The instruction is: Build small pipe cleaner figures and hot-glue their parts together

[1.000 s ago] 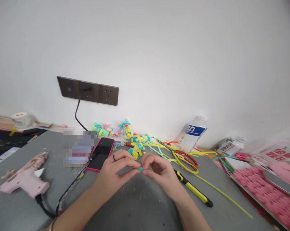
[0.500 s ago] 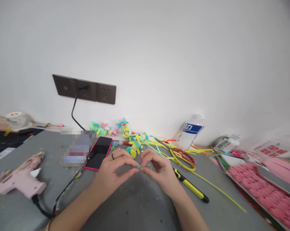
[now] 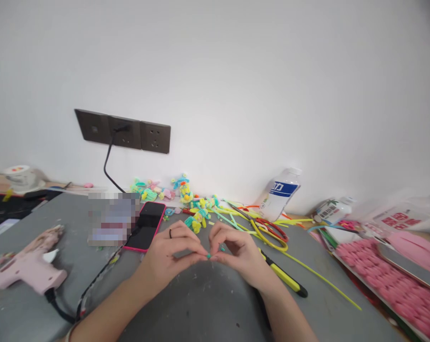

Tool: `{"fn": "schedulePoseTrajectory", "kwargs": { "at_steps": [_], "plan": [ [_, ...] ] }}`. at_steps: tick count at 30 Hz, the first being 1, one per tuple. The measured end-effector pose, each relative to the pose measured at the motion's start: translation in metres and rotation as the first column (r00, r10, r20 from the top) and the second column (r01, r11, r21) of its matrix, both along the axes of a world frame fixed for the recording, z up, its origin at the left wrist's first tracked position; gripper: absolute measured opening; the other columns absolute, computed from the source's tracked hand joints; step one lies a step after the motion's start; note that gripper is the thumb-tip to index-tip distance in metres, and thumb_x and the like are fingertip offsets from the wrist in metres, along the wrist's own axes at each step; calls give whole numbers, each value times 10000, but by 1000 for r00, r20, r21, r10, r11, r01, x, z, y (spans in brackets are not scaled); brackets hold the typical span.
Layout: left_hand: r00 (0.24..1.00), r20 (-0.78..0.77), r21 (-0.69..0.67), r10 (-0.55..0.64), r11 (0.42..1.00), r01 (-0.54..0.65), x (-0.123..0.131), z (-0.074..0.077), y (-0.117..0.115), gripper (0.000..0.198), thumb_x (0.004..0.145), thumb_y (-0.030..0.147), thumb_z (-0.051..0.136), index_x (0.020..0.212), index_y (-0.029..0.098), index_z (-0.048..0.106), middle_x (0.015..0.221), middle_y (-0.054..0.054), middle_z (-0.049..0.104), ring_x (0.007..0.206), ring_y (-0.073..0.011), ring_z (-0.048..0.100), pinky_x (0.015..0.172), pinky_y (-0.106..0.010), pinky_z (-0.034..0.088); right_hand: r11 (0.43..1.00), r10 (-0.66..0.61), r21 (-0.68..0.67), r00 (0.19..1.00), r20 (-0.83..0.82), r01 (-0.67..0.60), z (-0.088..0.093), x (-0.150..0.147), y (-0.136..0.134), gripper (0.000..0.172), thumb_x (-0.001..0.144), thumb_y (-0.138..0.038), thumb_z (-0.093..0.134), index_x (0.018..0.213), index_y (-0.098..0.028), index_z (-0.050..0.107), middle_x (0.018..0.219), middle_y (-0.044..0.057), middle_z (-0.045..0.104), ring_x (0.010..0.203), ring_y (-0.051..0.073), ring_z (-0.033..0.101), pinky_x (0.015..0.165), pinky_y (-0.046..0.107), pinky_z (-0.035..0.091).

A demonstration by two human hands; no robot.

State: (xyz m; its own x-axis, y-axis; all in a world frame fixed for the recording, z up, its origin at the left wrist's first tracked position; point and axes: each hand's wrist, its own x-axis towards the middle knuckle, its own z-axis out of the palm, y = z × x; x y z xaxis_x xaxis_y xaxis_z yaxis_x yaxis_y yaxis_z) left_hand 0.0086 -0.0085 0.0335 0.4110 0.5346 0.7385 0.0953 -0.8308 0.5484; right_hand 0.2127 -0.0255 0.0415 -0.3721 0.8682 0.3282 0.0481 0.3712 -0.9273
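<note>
Between my two hands is a tiny teal fuzzy piece (image 3: 208, 256), pinched at the fingertips over the grey table mat; its full shape is hidden. My left hand (image 3: 170, 251), with a black ring on one finger, closes thumb and forefinger on its left side. From the other side, my right hand (image 3: 238, 251) pinches it too, fingers curled. Another teal bit (image 3: 222, 248) shows between the right hand's fingers; whether it is joined to the piece I cannot tell. Just beyond the hands lie small yellow-and-teal pipe cleaner figures (image 3: 199, 216).
At left lie a pink glue gun (image 3: 29, 268) with its black cord and a pink-cased phone (image 3: 146, 225). Right of my hands are a yellow-black utility knife (image 3: 286, 279), red-handled scissors (image 3: 273, 229) and loose pipe cleaners (image 3: 321, 278). A white bottle (image 3: 281, 194) leans against the wall.
My fingertips have come slightly lower and closer together around the teal piece, so less of it shows. A second teal bit has come into sight by the right fingers.
</note>
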Motion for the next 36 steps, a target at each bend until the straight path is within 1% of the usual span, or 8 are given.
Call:
{"fn": "schedulePoseTrajectory", "kwargs": {
  "at_steps": [8, 11, 15, 21, 24, 27, 32, 36],
  "plan": [
    [996, 8, 66, 89, 994, -89, 0, 0, 2, 65, 870, 194, 674, 818, 187, 713, 731, -12, 677, 702, -129, 615, 681, -243, 498, 999, -23, 21, 999, -28, 23, -4, 3, 5, 170, 778, -341, 787, 826, -215, 682, 820, 24, 618, 805, 179, 574, 750, 304, 471],
    [995, 32, 76, 97, 992, -99, 0, 1, 2, 19, 849, 183, 699, 841, 190, 714, 732, -7, 686, 699, -126, 621, 689, -239, 499, 978, -200, 39, 976, -85, 204, -7, 7, 9, 216, 815, -409, 732, 879, -214, 662, 817, 25, 631, 743, 166, 585, 677, 279, 483],
    [998, -25, 23, 57, 998, -57, 1, -2, 1, 27, 847, 190, 701, 839, 183, 727, 746, -20, 684, 718, -133, 628, 699, -239, 503, 884, -460, 47, 883, -94, 466, -12, 10, 15, 245, 863, -447, 645, 844, -203, 639, 725, 6, 613, 646, 151, 577, 615, 261, 481],
    [970, -220, -105, -107, 991, 85, 3, -11, 1, 65, 853, 208, 694, 837, 177, 748, 773, -27, 691, 743, -133, 631, 707, -226, 483, 803, -588, 174, 806, 66, 571, -20, 16, 22, 238, 899, -412, 565, 809, -196, 607, 697, 15, 604, 638, 174, 570, 625, 293, 464],
    [925, -350, -235, -149, 970, 68, 2, -14, 2, 62, 842, 219, 705, 834, 189, 758, 799, -20, 697, 766, -135, 639, 714, -222, 469, 771, -621, 372, 738, 263, 516, -22, 27, 23, 192, 909, -332, 553, 796, -201, 637, 809, 56, 633, 789, 222, 598, 756, 360, 466],
    [830, -522, -345, -196, 938, 4, 2, -17, 3, 34, 800, 207, 735, 807, 208, 769, 803, -3, 706, 763, -137, 649, 688, -217, 444, 779, -613, 495, 636, 469, 385, -25, 40, 21, 145, 879, -258, 598, 765, -226, 681, 1013, 90, 645, 1010, 286, 574, 901, 464, 430],
    [709, -676, -391, -200, 913, -114, 1, -17, 3, 89, 776, 191, 716, 824, 230, 779, 832, 8, 717, 701, -126, 644, 605, -204, 400, 833, -553, 480, 414, 723, 275, -36, 46, 18, 170, 792, -153, 678, 831, -303, 748, 1270, 65, 586, 1247, 343, 454, 1001, 570, 363],
    [722, -676, -334, -147, 935, -123, 0, -15, 4, 121, 794, 238, 697, 885, 235, 776, 866, -1, 720, 689, -128, 643, 607, -203, 410, 796, -600, 512, 310, 738, 322, -45, 39, 18, 222, 802, -146, 661, 931, -311, 734, 1251, 77, 584, 1238, 335, 464, 1033, 614, 327]
  ]
}}
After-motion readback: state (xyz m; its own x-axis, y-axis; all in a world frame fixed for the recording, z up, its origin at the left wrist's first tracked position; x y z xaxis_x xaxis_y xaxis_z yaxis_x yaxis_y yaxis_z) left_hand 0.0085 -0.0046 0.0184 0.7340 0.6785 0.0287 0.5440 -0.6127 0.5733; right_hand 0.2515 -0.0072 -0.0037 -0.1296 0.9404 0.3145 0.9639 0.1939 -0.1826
